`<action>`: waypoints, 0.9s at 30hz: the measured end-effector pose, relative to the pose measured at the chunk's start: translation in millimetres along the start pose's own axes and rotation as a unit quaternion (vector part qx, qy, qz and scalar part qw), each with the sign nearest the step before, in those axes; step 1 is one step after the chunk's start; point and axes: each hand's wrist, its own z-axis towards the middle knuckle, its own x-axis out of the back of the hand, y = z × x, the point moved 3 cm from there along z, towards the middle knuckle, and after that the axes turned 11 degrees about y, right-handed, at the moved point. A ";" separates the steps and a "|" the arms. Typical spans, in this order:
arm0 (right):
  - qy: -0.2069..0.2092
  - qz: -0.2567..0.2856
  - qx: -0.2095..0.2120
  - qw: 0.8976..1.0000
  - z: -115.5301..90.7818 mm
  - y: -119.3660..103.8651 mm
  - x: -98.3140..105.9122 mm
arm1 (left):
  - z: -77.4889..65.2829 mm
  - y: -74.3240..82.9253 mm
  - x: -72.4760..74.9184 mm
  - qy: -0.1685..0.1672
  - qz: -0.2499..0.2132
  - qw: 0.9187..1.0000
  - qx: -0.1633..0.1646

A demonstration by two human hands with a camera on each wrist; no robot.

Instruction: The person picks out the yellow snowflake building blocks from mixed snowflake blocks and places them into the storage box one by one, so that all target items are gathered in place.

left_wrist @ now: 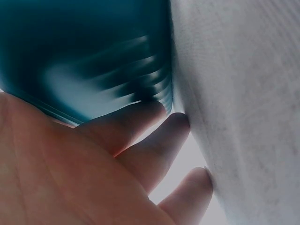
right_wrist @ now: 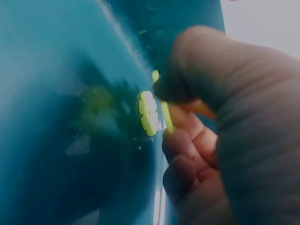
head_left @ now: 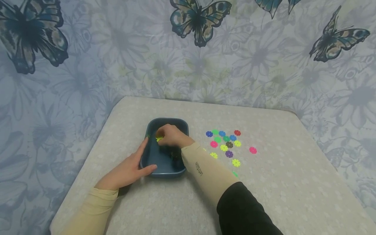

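Observation:
On the table stands a dark blue plastic tray (head_left: 167, 170) with rounded corners. My left hand (head_left: 129, 168) holds its near left corner, thumb over the rim and fingers along the outer wall. In the left wrist view, fingertips (left_wrist: 180, 122) touch that wall. My right hand (head_left: 171, 135) is inside the tray, pinching yellow flower-shaped discs (head_left: 159, 139) between thumb and fingers. The right wrist view shows one yellow disc (right_wrist: 149, 114) beside the fingertips and a thin yellow edge between them. An orange edge (right_wrist: 202, 109) also shows within the hand. The right forearm hides part of the tray.
Several flower-shaped discs lie scattered right of the tray, among them a blue one (head_left: 209, 133), a red one (head_left: 237, 133) and a yellow one (head_left: 236, 162). A pink disc (head_left: 253, 150) lies farther right. Behind the table (head_left: 282, 182) rises a butterfly-patterned wall (head_left: 258, 75).

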 end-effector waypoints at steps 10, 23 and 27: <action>0.037 -0.040 -0.042 0.998 -0.5 8.4 1.4 | 0.3 -0.4 -0.8 -0.002 -0.002 1.000 0.005; 0.034 -0.092 -0.041 0.994 2.5 10.8 -1.8 | 0.7 1.7 -0.9 0.001 0.002 1.000 0.006; 0.035 -0.100 -0.035 0.994 3.5 10.8 -2.5 | 0.2 1.6 -1.0 0.001 0.001 1.000 0.005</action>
